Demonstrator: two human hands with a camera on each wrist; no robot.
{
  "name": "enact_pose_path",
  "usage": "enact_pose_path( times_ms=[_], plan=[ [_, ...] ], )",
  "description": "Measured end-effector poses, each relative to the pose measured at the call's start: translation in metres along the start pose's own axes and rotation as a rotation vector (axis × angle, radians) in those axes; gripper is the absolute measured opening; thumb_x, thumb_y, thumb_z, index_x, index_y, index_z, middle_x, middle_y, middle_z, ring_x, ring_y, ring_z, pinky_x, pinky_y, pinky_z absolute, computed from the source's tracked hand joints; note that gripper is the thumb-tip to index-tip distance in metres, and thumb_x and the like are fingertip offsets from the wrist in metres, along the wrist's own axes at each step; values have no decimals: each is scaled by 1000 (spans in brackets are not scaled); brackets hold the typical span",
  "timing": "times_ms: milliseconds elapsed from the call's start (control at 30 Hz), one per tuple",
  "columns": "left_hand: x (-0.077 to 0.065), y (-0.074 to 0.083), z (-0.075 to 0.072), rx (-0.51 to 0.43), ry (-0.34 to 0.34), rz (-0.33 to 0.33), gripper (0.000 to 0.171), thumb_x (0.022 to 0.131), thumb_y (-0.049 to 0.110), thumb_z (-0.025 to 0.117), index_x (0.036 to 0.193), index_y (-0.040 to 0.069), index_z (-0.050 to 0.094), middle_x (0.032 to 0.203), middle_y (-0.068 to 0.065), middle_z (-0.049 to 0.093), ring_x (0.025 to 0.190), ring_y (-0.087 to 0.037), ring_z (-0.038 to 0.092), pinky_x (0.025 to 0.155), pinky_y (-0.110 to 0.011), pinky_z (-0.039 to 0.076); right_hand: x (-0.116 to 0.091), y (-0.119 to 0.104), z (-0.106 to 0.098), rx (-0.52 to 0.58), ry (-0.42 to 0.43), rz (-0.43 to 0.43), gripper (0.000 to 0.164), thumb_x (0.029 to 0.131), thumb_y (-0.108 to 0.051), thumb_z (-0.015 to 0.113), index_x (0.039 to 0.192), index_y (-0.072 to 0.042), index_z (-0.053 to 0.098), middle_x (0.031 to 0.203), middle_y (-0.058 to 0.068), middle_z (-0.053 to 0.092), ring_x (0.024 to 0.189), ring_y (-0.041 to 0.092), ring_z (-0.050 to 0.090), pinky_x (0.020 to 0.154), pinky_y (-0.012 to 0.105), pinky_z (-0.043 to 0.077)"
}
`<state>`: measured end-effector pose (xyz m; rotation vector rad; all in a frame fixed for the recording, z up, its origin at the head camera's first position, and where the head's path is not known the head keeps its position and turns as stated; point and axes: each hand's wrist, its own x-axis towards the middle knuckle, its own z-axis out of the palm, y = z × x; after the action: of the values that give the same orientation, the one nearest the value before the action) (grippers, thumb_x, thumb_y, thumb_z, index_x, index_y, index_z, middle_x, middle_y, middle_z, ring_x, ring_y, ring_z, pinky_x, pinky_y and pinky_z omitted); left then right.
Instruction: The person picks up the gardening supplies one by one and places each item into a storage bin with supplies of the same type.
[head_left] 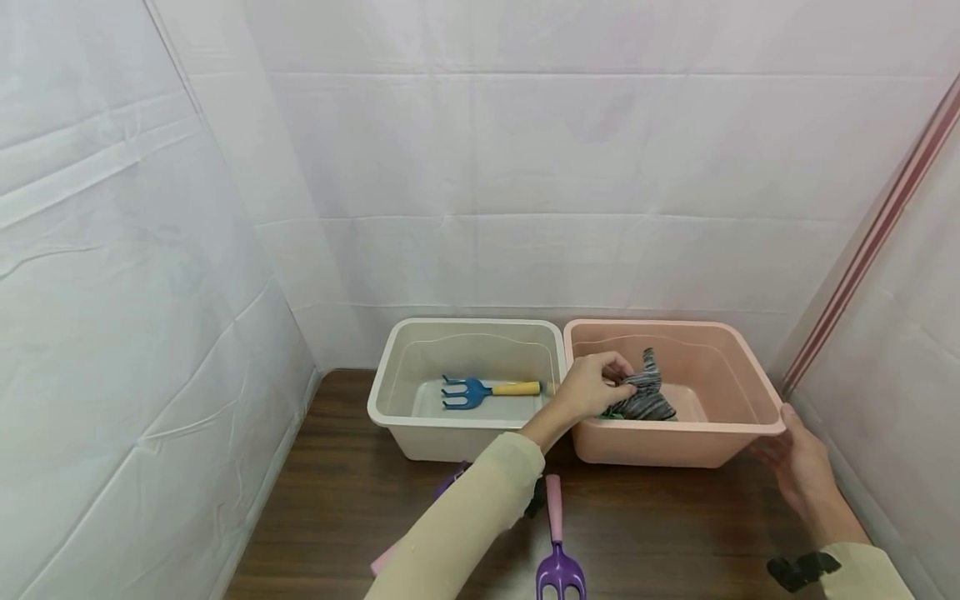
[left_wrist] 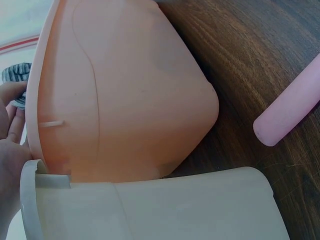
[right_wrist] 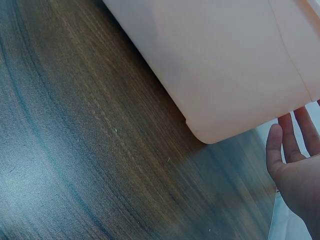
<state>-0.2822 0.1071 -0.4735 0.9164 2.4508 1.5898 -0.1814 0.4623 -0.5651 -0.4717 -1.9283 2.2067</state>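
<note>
Left hand [head_left: 588, 388] pinched striped cloth [head_left: 648, 405] inside pink bin [head_left: 675, 447]; right hand [head_left: 802, 467], fingers extended, touched pink bin's right end — we judged cloth being placed or lifted, couldn't tell which; next move seemed to need steady bin — beside it, blue fork [head_left: 474, 392] lay in white bin [head_left: 442, 443]

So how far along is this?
Apparently done: blue fork lies in the white bin, unheld. In hand: left grip pinches the striped cloth inside the pink bin; right grip touches that bin's end. Probably remaining: purple fork and a purple item partly behind the left sleeve, both on the table.
</note>
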Motion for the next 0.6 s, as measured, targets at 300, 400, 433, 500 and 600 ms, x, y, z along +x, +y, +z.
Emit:
enact_pose_path(
  times_ms=[300,400,433,500,600],
  plan=[
    [1,-3,0,-20,-22,-12,27,97,20,81,123,19,71,121,6,73,118,-15,69,98,-24,54,2,0,0,38,-8,-8,68,110,-52,53,166,-17,38,142,-15,60,113,1,62,82,21,55],
    [0,-4,-1,-27,-38,-11,27,98,21,80,123,20,70,121,6,73,117,-12,68,100,-25,53,3,1,-1,50,-8,-15,66,109,-50,56,164,-17,42,127,-21,66,106,-1,65,80,22,56],
    [0,-5,-2,-28,-41,-9,28,98,22,80,124,19,70,123,4,74,116,-10,67,100,-27,54,3,1,-1,49,-9,-16,65,109,-51,56,164,-18,43,126,-21,67,106,-1,66,80,22,56],
    [-1,-5,-3,-33,-42,1,28,98,21,80,124,18,70,125,-1,74,116,-8,67,101,-28,54,4,1,1,43,-10,-17,66,108,-51,57,164,-18,43,127,-21,66,107,-1,66,81,22,56],
    [-2,-5,-6,-40,-38,7,28,98,18,79,124,15,70,127,-6,73,115,-7,67,103,-32,54,6,1,2,64,-39,-35,63,109,-49,57,162,-19,45,126,-21,67,107,0,67,82,23,57]
  ],
)
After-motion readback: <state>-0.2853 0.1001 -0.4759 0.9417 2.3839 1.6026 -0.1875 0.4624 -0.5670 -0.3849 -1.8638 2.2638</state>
